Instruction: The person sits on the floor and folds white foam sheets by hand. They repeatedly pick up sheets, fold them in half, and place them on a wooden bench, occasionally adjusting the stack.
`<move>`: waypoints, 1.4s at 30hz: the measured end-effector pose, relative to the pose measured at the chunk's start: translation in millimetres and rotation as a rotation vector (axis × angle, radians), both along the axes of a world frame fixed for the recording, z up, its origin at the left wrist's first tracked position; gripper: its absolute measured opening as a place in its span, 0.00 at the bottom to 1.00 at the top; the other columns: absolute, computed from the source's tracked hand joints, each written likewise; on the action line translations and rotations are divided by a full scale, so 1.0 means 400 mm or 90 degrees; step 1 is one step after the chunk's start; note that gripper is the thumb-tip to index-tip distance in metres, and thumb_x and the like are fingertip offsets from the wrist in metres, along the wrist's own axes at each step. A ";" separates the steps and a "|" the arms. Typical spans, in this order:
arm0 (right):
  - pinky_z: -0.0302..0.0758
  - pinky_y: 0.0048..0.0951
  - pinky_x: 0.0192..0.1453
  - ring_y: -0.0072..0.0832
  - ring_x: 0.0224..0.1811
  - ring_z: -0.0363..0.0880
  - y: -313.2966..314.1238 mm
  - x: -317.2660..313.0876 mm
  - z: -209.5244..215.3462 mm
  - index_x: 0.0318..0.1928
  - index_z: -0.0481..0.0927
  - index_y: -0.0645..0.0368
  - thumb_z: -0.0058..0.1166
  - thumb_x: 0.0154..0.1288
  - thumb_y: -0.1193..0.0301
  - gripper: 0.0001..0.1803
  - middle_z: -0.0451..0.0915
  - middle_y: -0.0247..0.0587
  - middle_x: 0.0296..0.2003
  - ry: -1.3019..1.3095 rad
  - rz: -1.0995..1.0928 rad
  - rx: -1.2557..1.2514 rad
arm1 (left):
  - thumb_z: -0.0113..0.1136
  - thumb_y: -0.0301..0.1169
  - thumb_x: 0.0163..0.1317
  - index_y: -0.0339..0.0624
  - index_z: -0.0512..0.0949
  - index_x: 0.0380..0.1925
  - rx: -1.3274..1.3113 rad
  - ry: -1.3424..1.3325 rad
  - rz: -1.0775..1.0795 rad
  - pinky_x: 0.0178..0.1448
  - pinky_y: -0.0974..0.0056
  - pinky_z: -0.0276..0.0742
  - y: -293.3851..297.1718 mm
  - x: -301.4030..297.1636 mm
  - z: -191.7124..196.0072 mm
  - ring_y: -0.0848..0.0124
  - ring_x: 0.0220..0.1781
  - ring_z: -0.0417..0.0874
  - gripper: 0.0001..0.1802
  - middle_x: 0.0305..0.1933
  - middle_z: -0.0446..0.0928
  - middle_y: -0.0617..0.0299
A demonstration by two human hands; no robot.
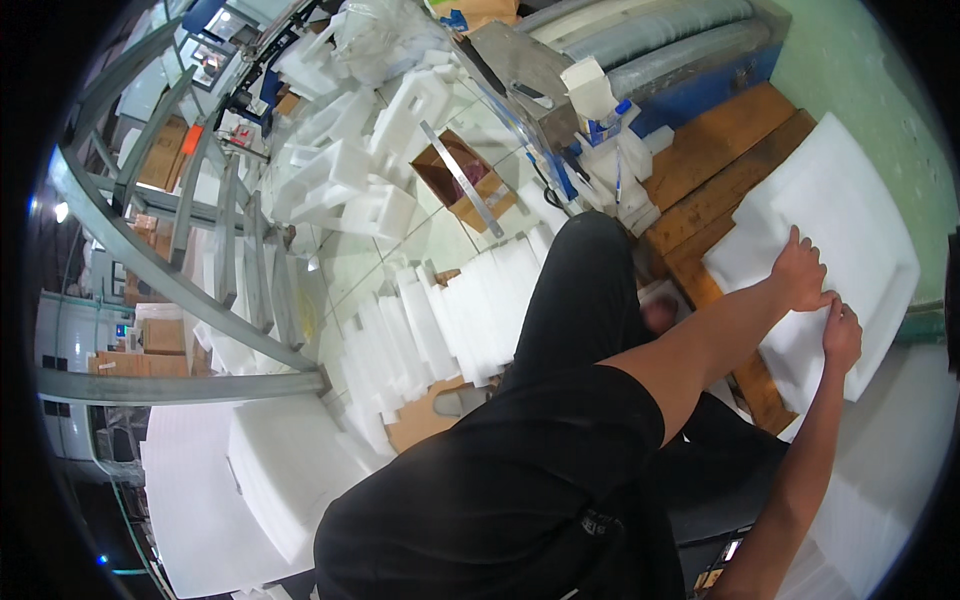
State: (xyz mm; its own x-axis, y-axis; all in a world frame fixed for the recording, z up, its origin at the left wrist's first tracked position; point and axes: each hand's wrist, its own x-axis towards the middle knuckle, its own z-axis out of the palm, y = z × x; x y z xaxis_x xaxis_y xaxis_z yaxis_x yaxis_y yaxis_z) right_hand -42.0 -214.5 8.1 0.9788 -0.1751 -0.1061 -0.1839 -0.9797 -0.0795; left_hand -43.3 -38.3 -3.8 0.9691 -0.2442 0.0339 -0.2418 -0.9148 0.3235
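Observation:
A thick white foam sheet (868, 215) leans at the right, over wooden boards and against the wall. My left hand (799, 272) lies on its face with most fingers curled and one finger stretched toward the far side. Just nearer, my right hand (843, 335) is closed against the same sheet, its thumb side meeting that of my left hand. The fingers hide whatever is between them, so I cannot make out whether foam or something small is pinched there.
Brown wooden boards (722, 160) run beside my knee. A grey metal box (535, 75) bears a utility knife and other tools. An open cardboard box (440, 170), rows of white foam strips (470, 320) and loose foam pieces lie on the floor. A metal frame (190, 355) stands left.

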 end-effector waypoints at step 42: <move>0.76 0.49 0.66 0.50 0.60 0.83 0.018 -0.015 0.021 0.63 0.84 0.46 0.38 0.75 0.38 0.35 0.86 0.49 0.57 0.000 -0.002 0.010 | 0.39 0.67 0.72 0.48 0.86 0.56 0.005 -0.010 -0.009 0.78 0.34 0.49 0.005 0.000 0.006 0.53 0.67 0.76 0.40 0.60 0.82 0.51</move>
